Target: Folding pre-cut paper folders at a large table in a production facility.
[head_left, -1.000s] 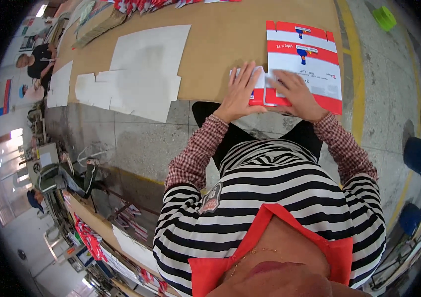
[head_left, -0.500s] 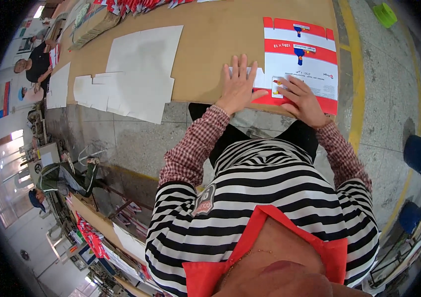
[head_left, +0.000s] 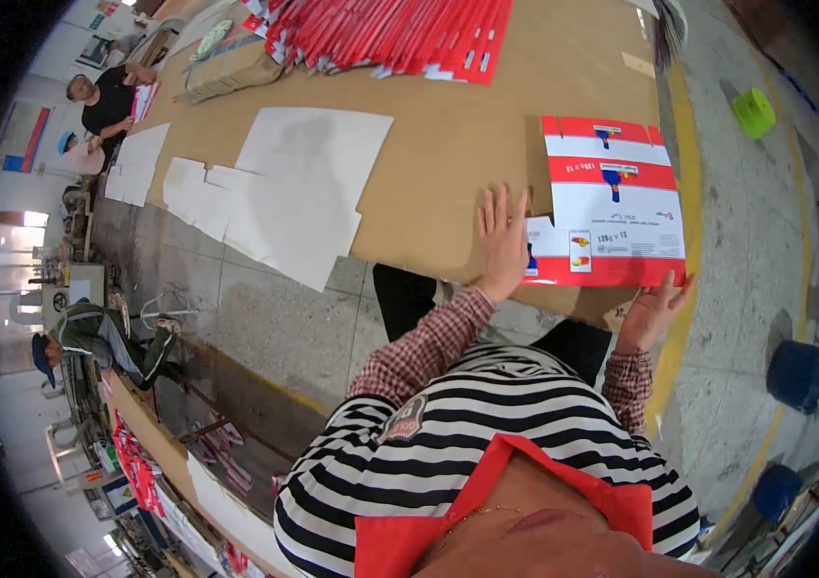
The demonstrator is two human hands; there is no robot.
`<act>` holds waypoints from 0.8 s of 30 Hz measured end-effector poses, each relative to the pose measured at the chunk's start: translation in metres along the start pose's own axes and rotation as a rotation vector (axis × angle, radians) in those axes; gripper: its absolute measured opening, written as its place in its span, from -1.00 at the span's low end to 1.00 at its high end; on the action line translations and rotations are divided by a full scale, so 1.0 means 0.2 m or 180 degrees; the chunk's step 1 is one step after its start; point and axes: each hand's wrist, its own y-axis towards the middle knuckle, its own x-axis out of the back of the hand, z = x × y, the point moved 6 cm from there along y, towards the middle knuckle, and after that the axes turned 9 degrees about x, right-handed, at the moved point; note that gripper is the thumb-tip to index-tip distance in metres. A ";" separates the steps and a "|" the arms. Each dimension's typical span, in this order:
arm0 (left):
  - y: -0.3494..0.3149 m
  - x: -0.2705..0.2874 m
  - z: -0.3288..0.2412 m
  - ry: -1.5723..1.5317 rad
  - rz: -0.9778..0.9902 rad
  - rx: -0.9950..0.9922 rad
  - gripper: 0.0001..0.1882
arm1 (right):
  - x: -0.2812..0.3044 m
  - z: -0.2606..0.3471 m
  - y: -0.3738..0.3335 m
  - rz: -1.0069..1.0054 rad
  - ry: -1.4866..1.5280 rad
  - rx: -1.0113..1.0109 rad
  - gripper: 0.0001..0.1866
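Observation:
A flat, unfolded red and white carton (head_left: pixel 621 229) with blue figures printed on it lies at the near right of the table. My left hand (head_left: pixel 504 249) rests on the brown table top with its fingers stretched forward, touching or close beside the carton's left edge. My right hand (head_left: pixel 650 316) is at the carton's near right corner. Its fingertips reach the red edge, fingers apart, while most of the palm stays below the table edge. I cannot see what lies under the fingertips.
White sheets of cut card (head_left: pixel 299 183) lie left of my hands. A spread of red folded cartons (head_left: pixel 409 39) covers the far side, next to a tied brown bundle (head_left: pixel 236 72). A green spool (head_left: pixel 752 113) is on the floor at right. Co-workers (head_left: pixel 106 101) are at left.
My right hand has moved off the carton's printed face to its near right corner. My left hand stays flat by its left edge. The view has shifted, showing more of the far side.

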 end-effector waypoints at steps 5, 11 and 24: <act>-0.03 -0.03 -0.02 -0.0991 -0.0364 0.0223 -0.42 | -0.25 0.00 -0.05 0.0350 -0.0872 0.0455 -0.28; -0.14 -0.02 -0.24 -0.1701 -0.0184 -0.0147 -0.39 | -0.42 -0.33 -0.18 0.1629 -0.1149 -0.0972 -0.34; -0.54 1.12 1.08 0.1503 -0.0693 0.1303 -0.22 | -1.09 -1.12 1.21 0.3388 -0.2692 -0.0419 -0.27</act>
